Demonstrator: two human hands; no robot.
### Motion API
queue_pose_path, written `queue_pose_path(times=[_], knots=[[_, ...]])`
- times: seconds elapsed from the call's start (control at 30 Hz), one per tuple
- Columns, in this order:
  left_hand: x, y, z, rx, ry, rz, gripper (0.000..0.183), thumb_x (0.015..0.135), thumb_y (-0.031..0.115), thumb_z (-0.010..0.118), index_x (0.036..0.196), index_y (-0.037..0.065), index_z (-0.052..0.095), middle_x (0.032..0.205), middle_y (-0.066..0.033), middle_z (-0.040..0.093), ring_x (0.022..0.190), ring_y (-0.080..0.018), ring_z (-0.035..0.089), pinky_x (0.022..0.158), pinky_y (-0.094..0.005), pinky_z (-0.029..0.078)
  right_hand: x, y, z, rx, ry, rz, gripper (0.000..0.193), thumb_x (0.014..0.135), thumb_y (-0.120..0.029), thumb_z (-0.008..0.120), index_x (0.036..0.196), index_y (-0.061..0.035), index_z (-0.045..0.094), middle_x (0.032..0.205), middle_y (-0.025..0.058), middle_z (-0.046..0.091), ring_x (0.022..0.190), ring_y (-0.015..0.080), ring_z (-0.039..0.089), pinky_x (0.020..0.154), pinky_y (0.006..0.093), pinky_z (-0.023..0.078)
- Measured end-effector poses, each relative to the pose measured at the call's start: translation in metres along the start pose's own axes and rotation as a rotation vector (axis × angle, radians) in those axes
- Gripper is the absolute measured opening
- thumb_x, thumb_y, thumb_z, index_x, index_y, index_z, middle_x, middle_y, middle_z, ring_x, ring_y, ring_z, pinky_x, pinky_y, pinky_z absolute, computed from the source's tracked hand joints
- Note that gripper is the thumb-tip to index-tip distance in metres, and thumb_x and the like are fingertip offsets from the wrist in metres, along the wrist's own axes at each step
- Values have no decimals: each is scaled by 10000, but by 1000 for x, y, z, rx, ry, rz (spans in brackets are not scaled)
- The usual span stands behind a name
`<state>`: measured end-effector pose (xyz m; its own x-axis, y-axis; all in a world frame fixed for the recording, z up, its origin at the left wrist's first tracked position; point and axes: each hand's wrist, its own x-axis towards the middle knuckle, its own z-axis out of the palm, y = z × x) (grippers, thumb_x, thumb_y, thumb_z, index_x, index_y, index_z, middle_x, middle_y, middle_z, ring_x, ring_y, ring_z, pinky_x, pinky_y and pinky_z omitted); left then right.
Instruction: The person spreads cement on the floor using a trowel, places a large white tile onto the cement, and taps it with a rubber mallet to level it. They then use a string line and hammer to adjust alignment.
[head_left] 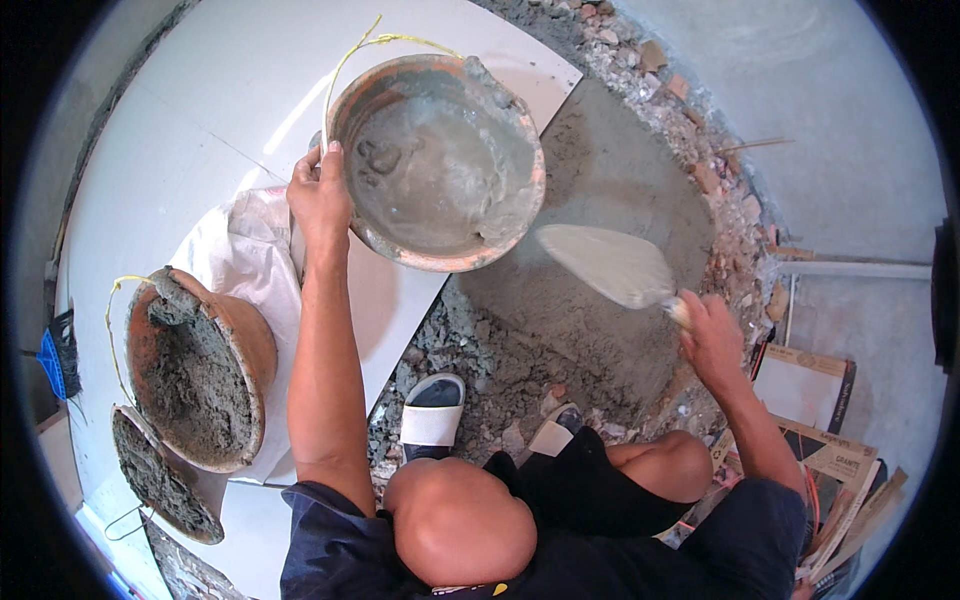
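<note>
Bucket [447, 263] in left hand [321, 200], trowel [612, 267] in right hand [714, 340], dark-printed cartons [838, 458] nearby

A dark navy short-sleeved shirt [335, 545], black shorts [575, 490], dark socks [434, 394] and slide sandals [550, 438] with broad off-white straps [431, 425] are worn.

The front bucket [450, 263] is left of the trowel [610, 268]. Nearer and further left, another bucket [252, 335], mortar [190, 385] inside, seemingly touches a third container [204, 490].
</note>
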<state>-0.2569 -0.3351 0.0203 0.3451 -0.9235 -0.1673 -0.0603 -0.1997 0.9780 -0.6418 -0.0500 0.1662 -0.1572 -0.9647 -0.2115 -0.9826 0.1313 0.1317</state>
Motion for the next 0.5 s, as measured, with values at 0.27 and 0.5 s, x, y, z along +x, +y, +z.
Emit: queue_pose_path(times=[0.27,0.5], knots=[[-4,3,1,-69,4,-24,554,893,314,661,1211,-127,556,1066,-186,640,961,-200,593,845,-296,460,-33,18,4,261,-79,210,488,793,-211,705,1217,-58,517,1023,205,604,942,395,609,797,458,484],[-3,0,1,-111,-12,-15,546,890,308,666,1201,-128,557,1027,-177,651,937,-191,602,847,-290,460,133,-105,-66,105,69,-242,361,883,-344,605,1104,-61,577,974,169,660,863,394,636,736,464,507]])
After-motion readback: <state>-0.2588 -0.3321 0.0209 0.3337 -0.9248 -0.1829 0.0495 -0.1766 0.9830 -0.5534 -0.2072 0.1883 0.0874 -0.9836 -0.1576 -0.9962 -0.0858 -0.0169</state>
